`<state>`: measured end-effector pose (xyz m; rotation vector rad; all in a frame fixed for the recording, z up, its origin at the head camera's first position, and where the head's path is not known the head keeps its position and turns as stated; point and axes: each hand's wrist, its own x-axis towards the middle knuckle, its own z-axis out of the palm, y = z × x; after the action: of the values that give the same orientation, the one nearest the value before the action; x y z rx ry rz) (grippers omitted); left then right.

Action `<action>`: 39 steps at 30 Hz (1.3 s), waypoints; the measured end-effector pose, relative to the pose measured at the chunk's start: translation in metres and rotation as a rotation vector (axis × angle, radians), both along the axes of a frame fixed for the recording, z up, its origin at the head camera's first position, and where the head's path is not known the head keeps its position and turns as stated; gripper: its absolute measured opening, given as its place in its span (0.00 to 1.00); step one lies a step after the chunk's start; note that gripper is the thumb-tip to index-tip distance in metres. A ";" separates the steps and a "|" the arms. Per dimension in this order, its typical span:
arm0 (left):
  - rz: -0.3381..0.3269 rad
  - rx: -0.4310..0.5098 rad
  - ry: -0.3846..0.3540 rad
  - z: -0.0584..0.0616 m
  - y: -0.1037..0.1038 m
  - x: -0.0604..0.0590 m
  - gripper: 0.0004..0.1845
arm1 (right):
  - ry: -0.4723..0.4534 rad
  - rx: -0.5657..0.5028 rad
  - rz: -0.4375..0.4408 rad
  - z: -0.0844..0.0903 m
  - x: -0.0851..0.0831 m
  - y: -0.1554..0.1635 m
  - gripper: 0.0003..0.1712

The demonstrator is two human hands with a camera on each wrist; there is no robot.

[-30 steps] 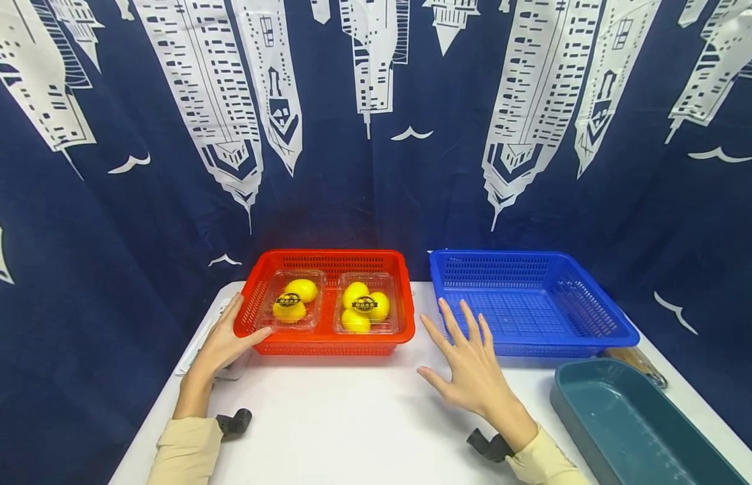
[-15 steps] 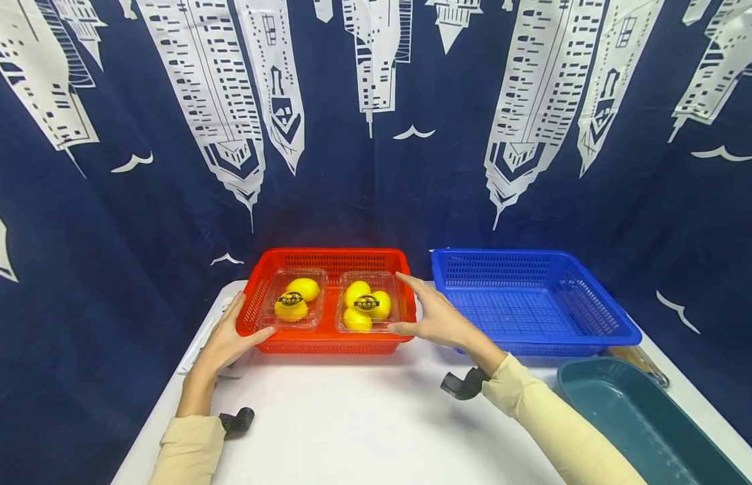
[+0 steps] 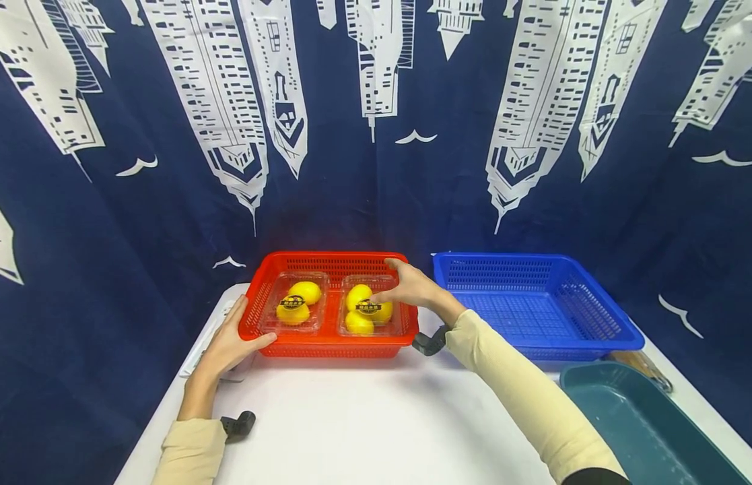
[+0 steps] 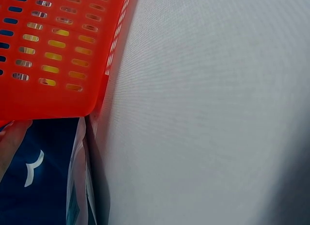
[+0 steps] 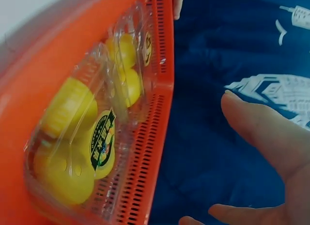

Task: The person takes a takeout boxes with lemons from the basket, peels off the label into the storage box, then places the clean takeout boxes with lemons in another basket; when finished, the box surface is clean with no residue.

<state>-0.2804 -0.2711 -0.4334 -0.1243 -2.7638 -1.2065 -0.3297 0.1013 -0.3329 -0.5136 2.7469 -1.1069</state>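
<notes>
A red basket (image 3: 333, 347) stands at the table's middle back and holds two clear boxes of lemons side by side. My left hand (image 3: 230, 340) rests at its front left corner, fingers straight along the side wall and thumb against the front wall. My right hand (image 3: 406, 283) reaches over the basket's right rim, its fingers spread loosely above the right box (image 3: 363, 313); contact is unclear. The left box (image 3: 293, 306) lies untouched. In the right wrist view the right box (image 5: 82, 142) shows its black label, with my fingers (image 5: 261, 128) open beside it. The left wrist view shows the basket wall (image 4: 53, 50).
An empty blue basket (image 3: 533, 259) sits right of the red one. A teal tray (image 3: 642, 431) lies at the front right, with a brownish object (image 3: 645, 364) behind it. A white sheet (image 3: 196, 353) lies under my left hand. The white table (image 3: 363, 417) ends at a dark blue printed curtain.
My right hand has lifted off the table and moved forward and left, from in front of the blue basket to above the right box. The left hand has stayed at the basket's corner.
</notes>
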 end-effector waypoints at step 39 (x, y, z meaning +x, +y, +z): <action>0.012 -0.012 -0.006 -0.002 -0.001 0.001 0.60 | -0.179 0.204 -0.070 -0.039 -0.039 -0.030 0.39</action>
<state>-0.2797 -0.2720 -0.4352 -0.1053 -2.7736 -1.1900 -0.3688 0.0714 -0.3723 -0.2784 2.6959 -0.8285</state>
